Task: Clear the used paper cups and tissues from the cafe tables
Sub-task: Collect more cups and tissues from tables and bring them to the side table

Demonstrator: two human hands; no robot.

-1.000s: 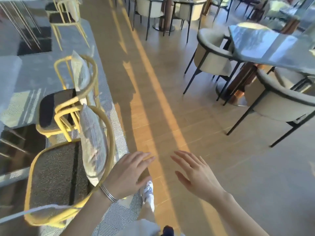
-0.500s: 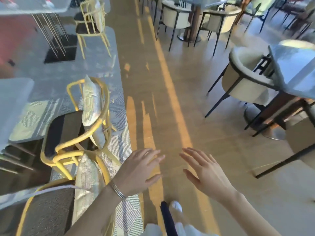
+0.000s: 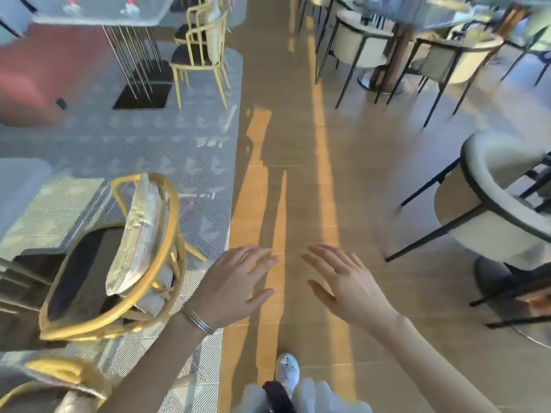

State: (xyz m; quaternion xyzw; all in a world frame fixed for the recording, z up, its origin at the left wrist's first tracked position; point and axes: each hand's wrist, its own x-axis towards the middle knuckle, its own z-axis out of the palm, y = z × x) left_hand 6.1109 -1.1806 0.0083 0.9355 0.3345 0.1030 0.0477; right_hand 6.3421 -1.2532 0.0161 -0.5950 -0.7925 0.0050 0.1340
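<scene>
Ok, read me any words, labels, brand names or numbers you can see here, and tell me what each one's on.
No text can be read.
The red and white things on the far glass table are too blurred to tell if they bear print.
The cushion, the white shoe and the bracelet show no lettering.

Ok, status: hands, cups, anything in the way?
Left hand, right hand open, empty. Red-and-white items on far table, too blurred to call cups. Yellow chair beside left hand.
</scene>
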